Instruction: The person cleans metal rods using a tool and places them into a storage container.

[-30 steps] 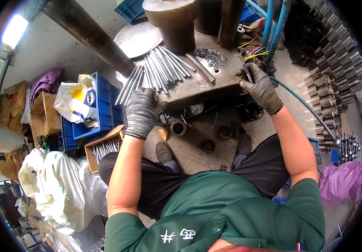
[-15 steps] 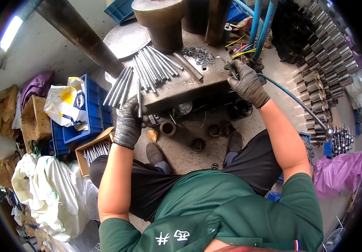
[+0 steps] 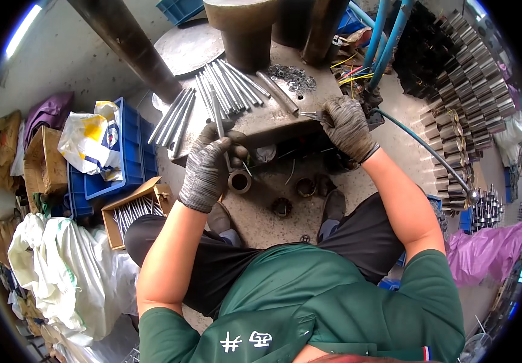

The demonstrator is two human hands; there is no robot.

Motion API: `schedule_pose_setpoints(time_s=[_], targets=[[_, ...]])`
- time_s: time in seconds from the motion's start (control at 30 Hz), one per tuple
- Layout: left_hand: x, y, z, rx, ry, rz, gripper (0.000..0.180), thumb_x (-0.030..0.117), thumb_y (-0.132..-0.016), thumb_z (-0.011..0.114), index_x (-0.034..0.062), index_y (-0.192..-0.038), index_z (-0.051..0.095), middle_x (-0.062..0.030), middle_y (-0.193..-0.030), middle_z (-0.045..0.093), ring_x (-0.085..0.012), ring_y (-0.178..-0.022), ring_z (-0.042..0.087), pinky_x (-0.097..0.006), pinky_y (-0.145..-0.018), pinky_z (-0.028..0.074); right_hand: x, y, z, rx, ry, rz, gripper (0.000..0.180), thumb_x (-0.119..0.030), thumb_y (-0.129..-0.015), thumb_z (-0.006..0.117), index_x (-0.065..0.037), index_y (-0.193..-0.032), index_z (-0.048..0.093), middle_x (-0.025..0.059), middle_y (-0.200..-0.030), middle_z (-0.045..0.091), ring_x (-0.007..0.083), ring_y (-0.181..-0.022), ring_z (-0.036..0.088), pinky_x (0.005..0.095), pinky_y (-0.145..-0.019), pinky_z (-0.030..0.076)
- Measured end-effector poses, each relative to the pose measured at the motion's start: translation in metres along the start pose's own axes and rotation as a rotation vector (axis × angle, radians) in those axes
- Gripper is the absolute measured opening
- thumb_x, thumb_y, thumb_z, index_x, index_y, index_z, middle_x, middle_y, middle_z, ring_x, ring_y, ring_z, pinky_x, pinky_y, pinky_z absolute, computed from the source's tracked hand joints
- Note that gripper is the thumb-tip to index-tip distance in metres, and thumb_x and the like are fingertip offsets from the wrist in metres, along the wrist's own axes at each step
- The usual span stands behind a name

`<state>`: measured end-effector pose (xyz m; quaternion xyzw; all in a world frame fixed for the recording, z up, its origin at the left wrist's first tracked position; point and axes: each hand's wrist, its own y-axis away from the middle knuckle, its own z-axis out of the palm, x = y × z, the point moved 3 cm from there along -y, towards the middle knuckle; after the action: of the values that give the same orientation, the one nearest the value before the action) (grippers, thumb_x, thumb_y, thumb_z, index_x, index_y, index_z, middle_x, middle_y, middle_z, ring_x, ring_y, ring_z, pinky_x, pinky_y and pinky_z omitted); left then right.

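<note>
Grey knit work gloves cover both my hands. My left hand [image 3: 207, 166] is closed around a slim metal rod [image 3: 218, 118], held tilted in front of the bench's near edge. Its upper end overlaps the pile of loose rods [image 3: 232, 85] on the steel bench top [image 3: 261, 125]. My right hand [image 3: 348, 128], at the bench's right front corner, is closed on a small thin metal piece [image 3: 310, 114]. That piece's tip points left; its other end is hidden in the glove. A second group of rods [image 3: 175, 120] lies at the bench's left end.
Small metal rings [image 3: 291, 78] and a thicker tube [image 3: 277, 92] lie behind the hands. A heavy round column [image 3: 241, 33] rises at the back. To the left stand a blue crate [image 3: 137, 142] and a carton of rods [image 3: 114, 228]. Stacked metal cylinders [image 3: 454, 130] line the right.
My left hand has moved right and slightly up with the rod, away from the left rod group. My right hand has shifted a little left and down; the metal piece's tip now points left.
</note>
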<state>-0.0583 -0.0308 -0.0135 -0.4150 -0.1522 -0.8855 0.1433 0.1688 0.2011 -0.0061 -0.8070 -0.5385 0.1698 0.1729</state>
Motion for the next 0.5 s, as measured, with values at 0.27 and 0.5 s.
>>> schedule_pose_setpoints(time_s=[0.27,0.5], targets=[[-0.015,0.000,0.018,0.052,-0.052,-0.171,0.036,0.012,-0.096,0.055,-0.0009,-0.130,0.056,-0.0084,-0.080,0.066,-0.0135,-0.054,0.060,-0.022,-0.047,0.046,0.003,0.001,0.003,0.048,-0.139,-0.008,0.019,-0.006,-0.078,0.072,-0.007,-0.092,0.060,0.0164,-0.090,0.062,0.0395,-0.087,0.060,0.0475,-0.078,0.049],[-0.028,-0.003,0.021,0.084,-0.116,-0.194,0.021,0.012,-0.096,0.061,0.0040,-0.115,0.059,-0.0083,-0.085,0.069,-0.0119,-0.055,0.060,-0.020,-0.046,0.044,-0.010,0.005,0.003,0.013,-0.955,0.561,0.016,-0.007,-0.087,0.074,-0.003,-0.098,0.064,0.0064,-0.090,0.068,0.0213,-0.082,0.066,0.0358,-0.076,0.054]])
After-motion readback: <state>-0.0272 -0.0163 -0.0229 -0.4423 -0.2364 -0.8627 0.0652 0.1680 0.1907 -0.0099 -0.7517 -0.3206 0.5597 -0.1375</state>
